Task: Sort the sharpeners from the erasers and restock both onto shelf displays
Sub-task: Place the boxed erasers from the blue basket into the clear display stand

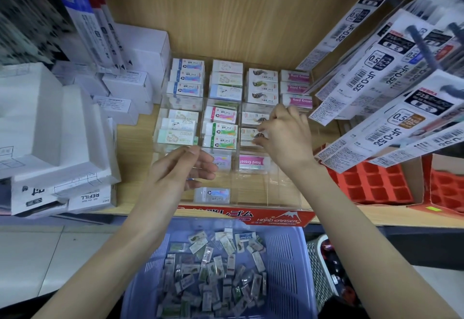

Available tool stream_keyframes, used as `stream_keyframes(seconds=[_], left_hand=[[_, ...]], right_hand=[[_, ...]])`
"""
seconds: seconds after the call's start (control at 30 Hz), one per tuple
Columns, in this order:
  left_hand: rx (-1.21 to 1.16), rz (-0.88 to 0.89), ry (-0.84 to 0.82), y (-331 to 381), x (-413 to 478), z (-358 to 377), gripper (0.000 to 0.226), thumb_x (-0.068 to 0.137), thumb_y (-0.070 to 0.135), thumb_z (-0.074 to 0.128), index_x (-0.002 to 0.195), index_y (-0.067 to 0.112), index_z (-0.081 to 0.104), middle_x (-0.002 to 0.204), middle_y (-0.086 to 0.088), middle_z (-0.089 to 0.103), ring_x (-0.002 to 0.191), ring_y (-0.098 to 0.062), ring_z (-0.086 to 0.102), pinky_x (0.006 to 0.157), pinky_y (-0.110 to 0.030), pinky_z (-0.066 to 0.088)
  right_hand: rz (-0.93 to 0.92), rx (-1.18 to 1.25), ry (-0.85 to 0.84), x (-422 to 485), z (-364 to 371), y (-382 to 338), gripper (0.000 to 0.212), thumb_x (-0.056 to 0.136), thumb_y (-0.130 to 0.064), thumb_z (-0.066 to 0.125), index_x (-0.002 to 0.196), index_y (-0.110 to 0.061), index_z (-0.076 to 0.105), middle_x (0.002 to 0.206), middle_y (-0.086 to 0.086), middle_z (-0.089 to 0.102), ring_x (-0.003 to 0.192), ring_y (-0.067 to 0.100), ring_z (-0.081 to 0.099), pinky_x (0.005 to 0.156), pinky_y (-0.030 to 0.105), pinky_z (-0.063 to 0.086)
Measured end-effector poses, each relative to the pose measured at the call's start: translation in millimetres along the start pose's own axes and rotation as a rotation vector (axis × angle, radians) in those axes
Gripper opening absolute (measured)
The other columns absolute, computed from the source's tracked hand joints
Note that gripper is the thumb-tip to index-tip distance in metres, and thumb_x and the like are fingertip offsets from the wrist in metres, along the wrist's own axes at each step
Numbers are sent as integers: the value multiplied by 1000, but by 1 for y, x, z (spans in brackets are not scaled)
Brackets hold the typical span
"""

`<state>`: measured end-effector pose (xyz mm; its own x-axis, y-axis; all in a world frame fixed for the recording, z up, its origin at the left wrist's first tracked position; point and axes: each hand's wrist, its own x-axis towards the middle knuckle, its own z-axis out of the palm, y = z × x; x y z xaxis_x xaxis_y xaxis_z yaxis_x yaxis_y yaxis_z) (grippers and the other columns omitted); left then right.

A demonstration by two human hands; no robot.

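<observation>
Under and beyond both hands, a wooden shelf (135,140), cut off at either edge. Well to the left of the grip, stacked white boxes (50,130), print mostly too blurred to read. Above and right of the grip, hanging refill packs (376,92), tilted and overlapping, covering the far right corner of the display. Below the grip, nearest the viewer, a blue basket (288,251), its near end out of frame.

Directly around the grip, a clear divided display (253,190) with a red label strip (251,217) along its front. Far rows full of stocked erasers (221,127), near compartments mostly bare, clear walls hard to trace. Right of the grip and lower, red trays (371,183), partly under the packs. Beside the blue basket, a dark mesh basket (324,263), mostly cut off, contents unclear.

In the blue basket, a heap of loose erasers (213,268), prints too small to tell apart.

Right hand (283,138) over the third column, thumb and forefinger closed on the end of a fish-print eraser (251,135), part of it hidden behind the fingers.

Left hand (183,170) left of the grip and nearer the viewer, fingers loose and apart, gripping nothing discernible.

Just nearer than the grip, a pink Hard Eraser (253,162) lying flat in its own cell. Left of that, a pale eraser (222,161), partly hidden behind the left fingertips.
</observation>
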<state>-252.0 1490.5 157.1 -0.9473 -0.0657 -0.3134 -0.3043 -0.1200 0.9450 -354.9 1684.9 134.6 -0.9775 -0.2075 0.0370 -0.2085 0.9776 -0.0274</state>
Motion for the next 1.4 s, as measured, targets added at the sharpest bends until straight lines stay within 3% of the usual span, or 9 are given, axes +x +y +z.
stream_keyframes(seconds=[0.27,0.6,0.87,1.03,1.1,1.17,1.23,1.33,1.4], left_hand=[[-19,2,-15,0,-1,1,31,88,34,48,84,10,66,82,-6,72,80,-20,67,75,-30,48],[27,16,-14,1,-4,-1,29,95,29,46,83,11,66,81,-4,71,79,-18,67,77,-32,47],[224,87,-44,-28,-40,-33,23,96,9,47,80,12,62,75,3,68,72,-9,63,72,-22,47],[589,205,-91,-108,-70,-75,11,92,18,49,89,20,59,88,17,62,84,6,55,78,-9,40],[730,210,13,-144,-71,-95,23,91,21,51,110,10,57,114,4,56,103,6,47,89,-6,32],[782,107,76,-178,-74,-107,49,93,29,57,132,2,44,136,-17,39,126,-13,37,98,-8,24],[741,-33,102,-203,-81,-103,67,90,32,58,147,13,27,141,-16,38,124,-20,44,97,-21,32],[703,-57,138,-223,-87,-96,68,94,34,53,150,30,15,126,-19,57,77,-21,63,62,-46,41],[706,-43,167,-222,-84,-97,66,95,32,52,150,32,15,143,-10,46,105,-40,57,77,-55,43]], right_hand=[[-99,-31,-96,7,-12,8,35,81,-43,68,107,-19,66,121,0,49,119,21,35,96,33,22],[18,45,252,6,12,4,25,82,-21,69,102,-7,65,109,15,57,106,35,50,87,41,33],[-278,598,412,-99,-9,-18,16,90,-12,57,99,0,64,92,13,59,84,18,53,77,31,42],[-494,599,-66,-202,88,-50,21,93,-19,48,98,-6,64,81,6,63,71,22,57,60,32,46],[-294,589,-502,-220,142,-58,34,96,-29,50,123,-11,54,103,7,62,91,25,61,73,37,51],[-38,659,-856,-229,188,-62,51,96,-31,53,140,-11,37,129,11,49,115,29,52,94,40,45],[109,686,-948,-227,225,-65,59,94,-30,57,144,-10,32,141,14,37,124,32,46,99,36,41],[339,670,-833,-226,267,-72,60,91,-31,61,142,-12,35,142,17,34,121,33,47,94,35,43],[463,706,-765,-223,292,-77,65,87,-34,66,142,-15,35,144,17,30,120,35,47,97,41,44]])
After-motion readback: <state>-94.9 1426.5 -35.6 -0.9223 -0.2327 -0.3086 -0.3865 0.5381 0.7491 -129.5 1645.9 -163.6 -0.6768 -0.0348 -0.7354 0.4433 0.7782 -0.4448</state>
